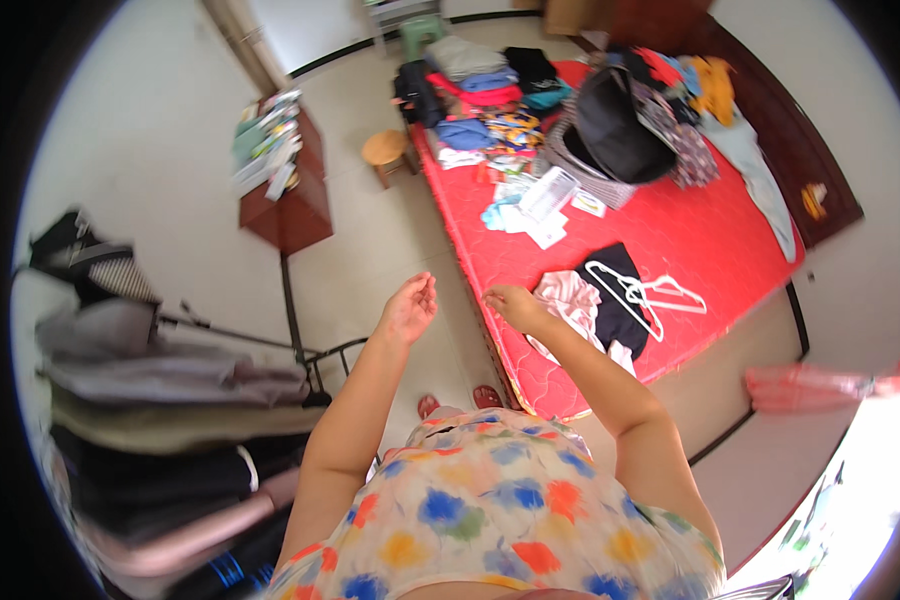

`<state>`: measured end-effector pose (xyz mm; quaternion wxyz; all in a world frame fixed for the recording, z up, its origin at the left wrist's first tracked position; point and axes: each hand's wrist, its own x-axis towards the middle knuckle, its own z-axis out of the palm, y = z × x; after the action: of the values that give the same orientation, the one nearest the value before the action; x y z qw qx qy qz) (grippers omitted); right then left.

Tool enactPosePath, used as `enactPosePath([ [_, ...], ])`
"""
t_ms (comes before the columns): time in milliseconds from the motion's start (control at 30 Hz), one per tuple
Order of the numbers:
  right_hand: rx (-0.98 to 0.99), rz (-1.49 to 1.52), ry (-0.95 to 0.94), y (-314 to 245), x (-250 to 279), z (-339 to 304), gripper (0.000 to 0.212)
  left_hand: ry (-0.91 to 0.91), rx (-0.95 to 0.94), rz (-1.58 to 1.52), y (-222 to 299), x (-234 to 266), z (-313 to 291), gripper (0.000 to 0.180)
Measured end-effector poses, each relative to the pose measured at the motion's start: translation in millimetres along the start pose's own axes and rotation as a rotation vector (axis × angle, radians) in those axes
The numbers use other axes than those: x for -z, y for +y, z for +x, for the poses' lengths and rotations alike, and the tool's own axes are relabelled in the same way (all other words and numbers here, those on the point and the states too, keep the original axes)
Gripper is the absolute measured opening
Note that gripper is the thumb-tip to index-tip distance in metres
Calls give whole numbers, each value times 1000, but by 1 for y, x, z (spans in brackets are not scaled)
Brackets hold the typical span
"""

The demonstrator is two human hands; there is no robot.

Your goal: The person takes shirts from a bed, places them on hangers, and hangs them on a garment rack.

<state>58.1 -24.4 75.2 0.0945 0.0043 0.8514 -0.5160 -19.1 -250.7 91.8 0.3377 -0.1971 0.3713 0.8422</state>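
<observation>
My left hand (410, 308) is raised over the floor beside the bed, palm turned inward, fingers loosely bent with nothing in them. Across from it, my right hand (511, 306) hovers by the bed's near edge, back upward, its fingers slightly curled; no held thing shows. The hands are apart. Closest to the right hand lies a crumpled pale pink garment (567, 300) on the red mattress (470, 255). Beside it is a black garment (620, 265), with white clothes hangers (670, 297) resting partly on it.
Folded clothes (470, 90), white boxes (550, 195) and a black bag (620, 125) cover the bed's far part. A wooden stool (385, 150) and a brown cabinet (288, 210) stand ahead left. Hanging clothes (170, 365) crowd my left side.
</observation>
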Motion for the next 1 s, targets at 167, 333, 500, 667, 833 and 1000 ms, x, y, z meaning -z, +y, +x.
enactPosePath([
  [167,-151,-63,291,58,13,-31,24,-96,202,157,-14,-34,71,13],
  [333,-578,264,437,107,-3,-88,23,-87,417,315,-47,-53,121,13],
  [500,-860,518,631,154,-36,-134,25,-98,568,493,-100,-64,161,12],
  [667,-988,457,798,249,-57,-162,38,-75,683,611,-153,-91,201,13],
  [833,-1106,155,745,297,-27,-137,72,-22,701,720,-184,-100,239,16],
  [1000,-1220,-380,314,359,-8,-107,48,2,734,832,-205,-104,269,16],
])
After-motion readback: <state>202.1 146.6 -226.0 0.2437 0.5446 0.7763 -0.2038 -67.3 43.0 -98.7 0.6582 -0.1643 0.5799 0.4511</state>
